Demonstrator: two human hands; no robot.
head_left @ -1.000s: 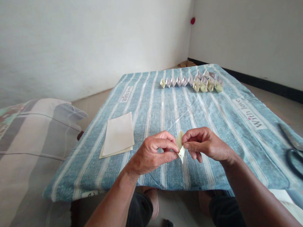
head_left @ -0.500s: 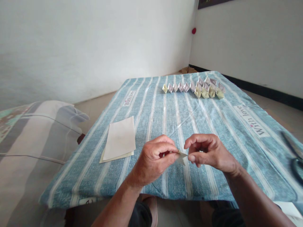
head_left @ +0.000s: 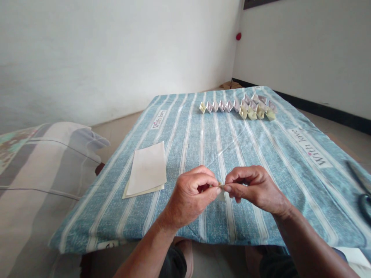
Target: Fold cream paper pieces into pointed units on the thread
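Folded paper piece (head_left: 221,195): small and pale, held up between my two hands, mostly hidden by my fingertips, so its exact shape cannot be told.
Left hand (head_left: 194,197): thumb and forefinger pinching the left side of the piece.
Right hand (head_left: 257,190): thumb and forefinger pinching its right side, nearly meeting the left fingertips; the other fingers curl beneath.
Just changed: half a second ago a point of the piece stuck out toward my right hand, whose thumb and forefinger stood apart; now they have come together on it.
What that means: the piece is gripped from both sides, which I take as close work on a small fold or corner.
Under my hands: a blue cloth (head_left: 162,216) with white stripes, printed "With love" in places.
Left of my left hand: a white sheet (head_left: 147,170) lying on a pale yellow sheet (head_left: 160,187), whose edge peeks out.
Well ahead of my hands: folded paper shapes (head_left: 244,112), pale yellow and lilac, in a row that bunches up ahead of the right hand.
Well right of my right hand: scissors (head_left: 360,202) with a black handle, blurred and partly out of view.
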